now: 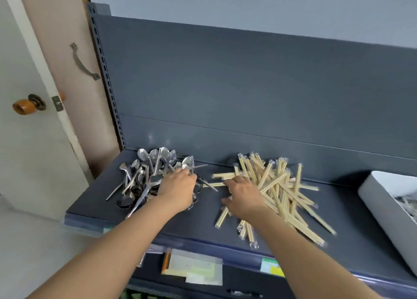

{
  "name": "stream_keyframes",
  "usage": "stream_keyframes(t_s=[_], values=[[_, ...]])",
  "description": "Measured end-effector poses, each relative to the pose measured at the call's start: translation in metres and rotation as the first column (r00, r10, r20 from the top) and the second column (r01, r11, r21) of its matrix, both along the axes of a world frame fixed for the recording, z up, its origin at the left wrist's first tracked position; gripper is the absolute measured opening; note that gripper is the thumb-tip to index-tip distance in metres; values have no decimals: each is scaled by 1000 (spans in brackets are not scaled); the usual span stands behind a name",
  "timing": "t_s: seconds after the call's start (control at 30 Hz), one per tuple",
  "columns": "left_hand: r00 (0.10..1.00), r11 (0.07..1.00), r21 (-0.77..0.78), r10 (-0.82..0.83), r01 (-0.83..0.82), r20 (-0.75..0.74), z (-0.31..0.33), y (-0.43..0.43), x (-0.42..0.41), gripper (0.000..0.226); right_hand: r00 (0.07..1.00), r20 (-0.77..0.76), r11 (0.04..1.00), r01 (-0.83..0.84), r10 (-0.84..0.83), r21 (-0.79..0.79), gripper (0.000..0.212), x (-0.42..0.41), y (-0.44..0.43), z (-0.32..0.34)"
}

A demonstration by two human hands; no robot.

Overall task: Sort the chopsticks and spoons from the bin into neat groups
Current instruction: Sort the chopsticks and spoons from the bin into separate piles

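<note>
Dark grey shelf [198, 228] with a grey back panel, beside a door. Left: heap of metal spoons [144, 174]; the left hand [178, 190] rests on its right edge, fingers curled among the handles, grasp not discernible. Right: loose pile of wrapped chopsticks [282, 190]; the right hand [243, 197] lies on its left side, fingers spread flat. Far right: white bin [383, 199], partly out of frame, some cutlery inside

No text can be read; the shelf-edge labels [272, 267] are too blurred to make out.
</note>
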State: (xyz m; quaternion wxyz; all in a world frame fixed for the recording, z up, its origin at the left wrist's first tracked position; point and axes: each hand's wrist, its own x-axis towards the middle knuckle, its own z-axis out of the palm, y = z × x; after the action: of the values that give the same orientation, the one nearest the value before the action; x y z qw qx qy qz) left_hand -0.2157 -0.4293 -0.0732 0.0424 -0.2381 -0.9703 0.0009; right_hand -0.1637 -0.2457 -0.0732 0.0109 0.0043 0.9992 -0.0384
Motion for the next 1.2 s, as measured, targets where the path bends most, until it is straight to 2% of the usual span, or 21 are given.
stream_keyframes(t_s=[0.27, 0.4, 0.6, 0.87, 1.2], values=[[976, 983, -10, -185, 185, -112, 32, 93, 52, 38, 981, -83, 985, 175, -174, 1, 50, 79, 82, 21], [954, 965, -20, -262, 262, -144, 43, 149, 84, 31, 965, -99, 970, 242, -241, -5, 47, 117, 131, 27], [936, 946, -5, -323, 325, -138, 50, 236, 133, 38, 948, -129, 955, 297, -292, 19, 47, 178, 213, 41], [910, 918, 4, -393, 397, -134, 52, 348, 187, 22, 920, -129, 926, 376, -369, 31, 51, 243, 321, 46], [854, 862, -9, -504, 507, -131, 49, 466, 203, 26, 877, -82, 880, 475, -473, 12, 43, 268, 424, 33]])
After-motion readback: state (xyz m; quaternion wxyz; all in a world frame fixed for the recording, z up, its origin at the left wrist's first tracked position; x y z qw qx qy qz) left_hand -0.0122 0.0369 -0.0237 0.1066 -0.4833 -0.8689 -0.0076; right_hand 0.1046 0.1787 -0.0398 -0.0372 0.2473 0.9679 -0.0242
